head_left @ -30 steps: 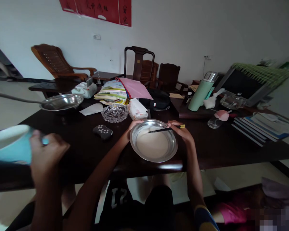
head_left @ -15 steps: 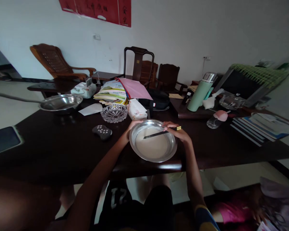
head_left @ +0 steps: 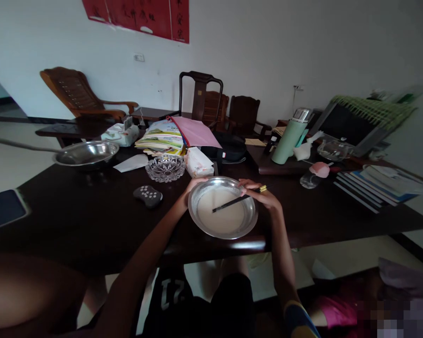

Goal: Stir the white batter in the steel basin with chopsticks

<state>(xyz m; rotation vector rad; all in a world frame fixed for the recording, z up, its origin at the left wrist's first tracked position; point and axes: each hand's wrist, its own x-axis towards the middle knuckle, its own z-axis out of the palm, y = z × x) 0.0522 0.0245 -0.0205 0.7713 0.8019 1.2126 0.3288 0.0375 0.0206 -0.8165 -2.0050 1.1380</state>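
Head view: one dark table [head_left: 92, 225] bears two metal vessels: one long-handled pan [head_left: 88, 152] at the far left, and one round bowl [head_left: 251, 218] of pale liquid [head_left: 218, 221] at the near edge, between both hands. One glass dish [head_left: 165, 169] sits beyond it to the left, near two tissue packs [head_left: 199, 163]. The left hand [head_left: 194, 185] has its fingers closed on the bowl's left rim. One gamepad [head_left: 148, 196] lies left of that. The right hand [head_left: 266, 197], at the right rim, grips two black chopsticks [head_left: 232, 202].
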